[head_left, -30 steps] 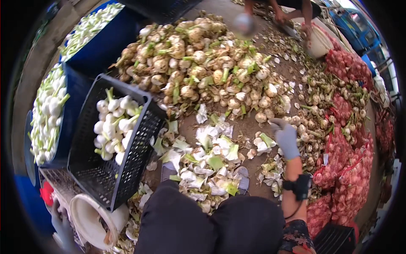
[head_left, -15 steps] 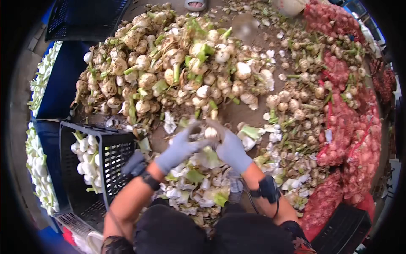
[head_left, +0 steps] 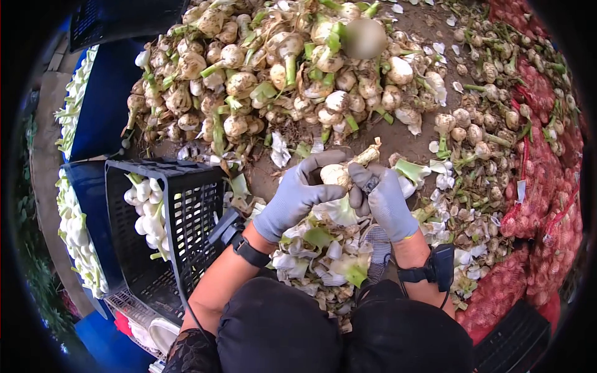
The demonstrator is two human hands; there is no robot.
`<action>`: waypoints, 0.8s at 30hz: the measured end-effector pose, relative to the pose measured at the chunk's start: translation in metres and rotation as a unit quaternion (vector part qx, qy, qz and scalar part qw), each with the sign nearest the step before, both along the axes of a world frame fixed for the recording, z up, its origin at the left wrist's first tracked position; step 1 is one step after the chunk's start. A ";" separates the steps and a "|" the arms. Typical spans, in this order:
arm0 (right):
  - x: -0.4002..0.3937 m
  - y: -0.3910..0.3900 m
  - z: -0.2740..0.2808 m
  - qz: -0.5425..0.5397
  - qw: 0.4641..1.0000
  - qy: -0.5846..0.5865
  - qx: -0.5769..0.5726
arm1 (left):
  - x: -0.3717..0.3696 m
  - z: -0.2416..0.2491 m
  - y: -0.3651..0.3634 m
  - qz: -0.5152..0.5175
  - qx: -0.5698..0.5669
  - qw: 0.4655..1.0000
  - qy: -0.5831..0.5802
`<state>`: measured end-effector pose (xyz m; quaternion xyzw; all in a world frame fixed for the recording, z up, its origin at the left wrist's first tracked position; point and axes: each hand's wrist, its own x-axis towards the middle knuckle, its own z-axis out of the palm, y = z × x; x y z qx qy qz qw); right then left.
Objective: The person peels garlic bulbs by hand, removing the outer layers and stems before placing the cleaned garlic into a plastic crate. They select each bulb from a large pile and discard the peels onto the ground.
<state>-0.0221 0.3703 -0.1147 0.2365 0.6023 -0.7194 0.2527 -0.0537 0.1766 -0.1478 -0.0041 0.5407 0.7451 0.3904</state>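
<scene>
My left hand (head_left: 298,196), in a grey glove, has its fingers and thumb around a pale garlic bulb (head_left: 336,176). The bulb's short, dry stem points up and to the right. My right hand (head_left: 382,199), gloved with dark, dirty fingertips, is closed at the right side of the bulb, its fingers bent against it. What those fingers pinch is too small to make out. Below both hands lies a heap of peeled skins and leaf scraps (head_left: 317,248) between my knees. A large pile of dirty garlic with stems (head_left: 239,84) rises beyond my hands.
A black crate (head_left: 193,211) with clean white bulbs (head_left: 149,214) stands at the left, beside blue bins (head_left: 93,217) of white garlic. Red net sacks (head_left: 541,186) line the right side. Another black crate (head_left: 112,22) is at the upper left.
The view has shifted, so the piles sit higher and further right. My hands, apart around a bulb before, have come together on a bulb with a stem, and my right fingers have bent in.
</scene>
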 end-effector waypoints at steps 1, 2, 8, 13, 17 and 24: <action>-0.001 -0.004 0.001 -0.002 1.000 0.005 0.002 | 0.001 -0.005 -0.003 0.031 0.066 0.994 -0.084; -0.002 -0.006 0.001 -0.004 1.000 0.010 0.006 | 0.000 -0.001 -0.002 0.032 0.065 0.994 -0.084; 0.008 -0.018 -0.034 0.138 0.820 0.298 0.469 | 0.006 -0.002 -0.010 0.136 0.291 0.926 -0.200; 0.001 -0.020 -0.026 -0.028 0.989 0.140 -0.030 | 0.005 0.021 -0.003 0.050 -0.027 0.998 0.002; 0.001 -0.028 -0.044 -0.063 0.991 0.120 0.016 | 0.006 0.013 -0.015 -0.002 -0.165 0.986 0.024; 0.017 -0.040 -0.022 0.038 0.995 0.088 0.021 | -0.005 0.007 -0.032 0.120 -0.152 0.975 0.109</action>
